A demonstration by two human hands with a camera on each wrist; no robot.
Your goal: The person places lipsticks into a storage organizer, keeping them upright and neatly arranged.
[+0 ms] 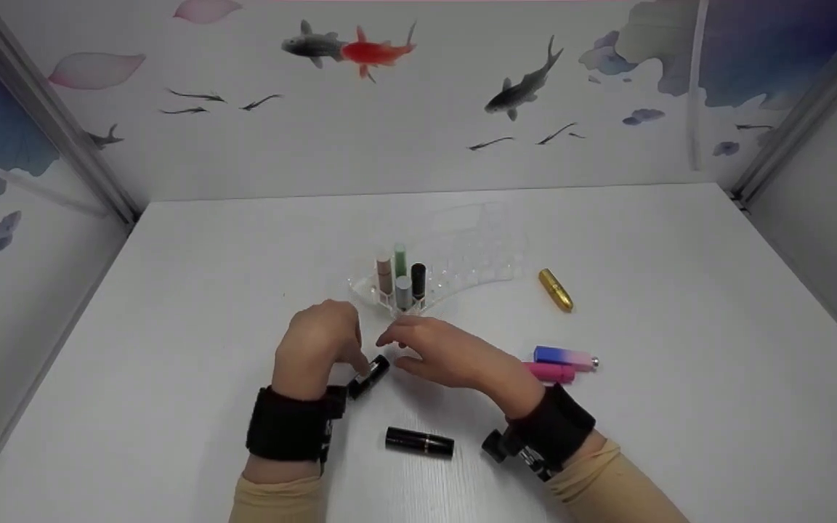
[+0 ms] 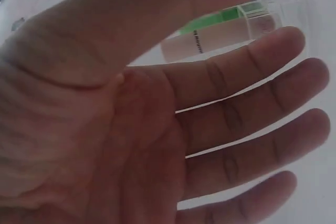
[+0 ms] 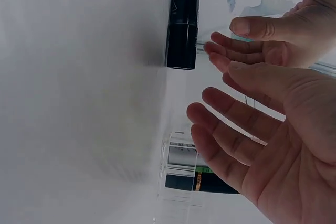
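My left hand (image 1: 319, 345) hovers beside a black lipstick tube (image 1: 369, 376) with a clear end, which lies slanted on the table. In the left wrist view its fingers (image 2: 231, 124) are spread and hold nothing. The right wrist view shows a gap between that hand and the black tube (image 3: 182, 27). Opposite, my right hand (image 1: 442, 352) is held with loosely bent fingers and nothing in it. Just beyond both hands is a clear lipstick holder (image 1: 462, 265); a beige tube (image 1: 384, 276), a green tube (image 1: 400, 258), a silver-grey tube (image 1: 403, 292) and a black tube (image 1: 418, 280) stand in its left end.
A second black lipstick (image 1: 419, 442) lies between the forearms, near the front. Right of the right hand lie a blue-and-pink tube (image 1: 562, 357) and a hot-pink tube (image 1: 551, 373), partly behind the forearm. A gold lipstick (image 1: 556, 290) lies farther back. A printed panel (image 1: 418, 145) closes the table's rear.
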